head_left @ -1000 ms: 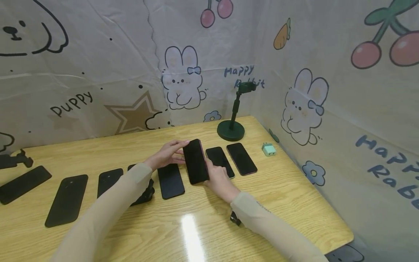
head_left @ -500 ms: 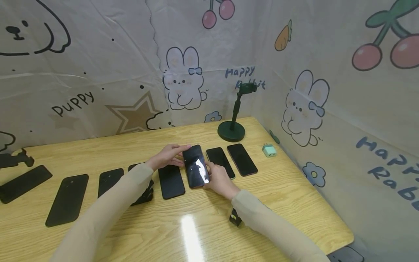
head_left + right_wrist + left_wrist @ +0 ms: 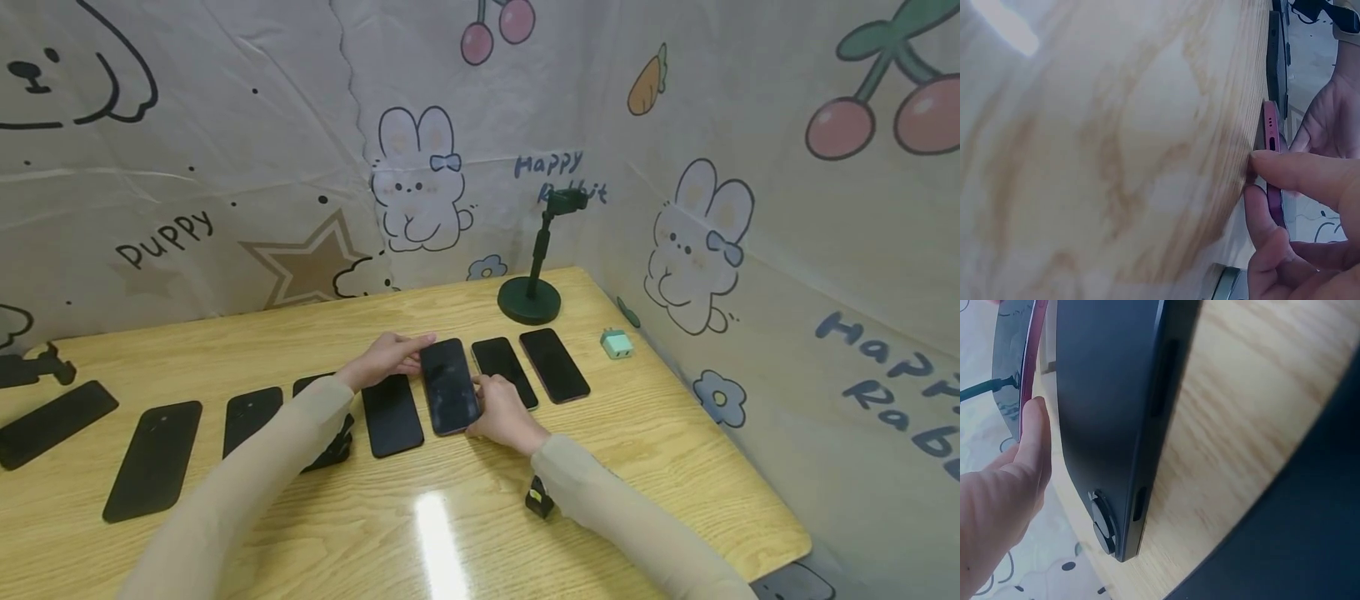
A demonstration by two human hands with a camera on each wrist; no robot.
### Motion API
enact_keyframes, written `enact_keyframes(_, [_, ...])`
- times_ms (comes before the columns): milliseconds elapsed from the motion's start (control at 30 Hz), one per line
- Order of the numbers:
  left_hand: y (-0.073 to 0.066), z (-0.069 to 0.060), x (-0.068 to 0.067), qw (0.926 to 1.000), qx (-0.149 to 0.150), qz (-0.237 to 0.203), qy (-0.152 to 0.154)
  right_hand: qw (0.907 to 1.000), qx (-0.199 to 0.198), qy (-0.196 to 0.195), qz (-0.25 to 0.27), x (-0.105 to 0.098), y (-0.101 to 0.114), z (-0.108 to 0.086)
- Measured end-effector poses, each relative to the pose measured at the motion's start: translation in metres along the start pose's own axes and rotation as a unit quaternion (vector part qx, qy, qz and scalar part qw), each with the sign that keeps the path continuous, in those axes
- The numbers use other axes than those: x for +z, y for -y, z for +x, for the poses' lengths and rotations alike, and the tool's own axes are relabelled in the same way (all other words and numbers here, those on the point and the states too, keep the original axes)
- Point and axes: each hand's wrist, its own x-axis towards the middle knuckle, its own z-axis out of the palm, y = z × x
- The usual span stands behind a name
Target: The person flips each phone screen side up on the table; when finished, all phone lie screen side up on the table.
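Between both hands is a smartphone (image 3: 450, 387) with a dark screen and a pinkish-red frame. My left hand (image 3: 386, 360) holds its upper left edge, thumb near the top corner. At the lower right edge, my right hand (image 3: 506, 412) pinches it. The right wrist view shows the thumb (image 3: 1304, 172) against the frame near the charging port, the other fingers below. In that view the phone lies low and nearly level with the table; contact is unclear. A black phone (image 3: 392, 415) lies just left of it, a dark-screened phone (image 3: 504, 371) just right.
Farther right lie another phone (image 3: 555, 365) and a mint charger plug (image 3: 617, 343). A dark green stand (image 3: 529, 300) is behind them. Several dark phones, including one flat black phone (image 3: 152, 462), line the left side. The table's right edge meets a printed curtain.
The held phone has come down toward the table, its screen tilting flatter; a bright reflection crossed it midway. Both hands lowered slightly with it and still hold it.
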Motion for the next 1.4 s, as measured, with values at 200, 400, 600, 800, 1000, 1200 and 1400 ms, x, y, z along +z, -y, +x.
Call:
enact_keyframes(200, [0.0043, 0.0023, 0.0006, 1.0, 0.003, 0.003, 0.002, 0.9999, -0.001, -0.001, 0.016, -0.0001, -0.0011, -0.0003])
enact_keyframes(400, [0.0055, 0.0028, 0.0009, 1.0, -0.003, -0.006, 0.005, 0.9995, 0.006, 0.004, 0.031, 0.0005, -0.0027, 0.0])
enact_keyframes(600, [0.0062, 0.0037, -0.0013, 1.0, 0.007, 0.002, 0.0, 0.9994, 0.011, 0.008, 0.032, 0.0006, -0.0027, -0.0013])
enact_keyframes(800, [0.007, 0.004, -0.0049, 0.9993, 0.027, 0.026, 0.002, 0.9996, 0.014, 0.009, 0.024, 0.0008, -0.0022, -0.0014])
enact_keyframes(1000, [0.0061, 0.0032, -0.0068, 0.9987, 0.029, 0.041, 0.004, 0.9998, 0.012, 0.006, 0.013, 0.0016, -0.0025, -0.0021])
enact_keyframes(1200, [0.0065, 0.0061, -0.0069, 0.9976, 0.035, 0.058, 0.014, 0.9994, 0.027, 0.004, 0.02, 0.003, -0.0004, -0.003])
enact_keyframes(1400, [0.005, 0.007, -0.0071, 0.9965, 0.037, 0.073, 0.015, 0.999, 0.037, -0.002, 0.023, 0.0039, 0.0014, -0.0031])
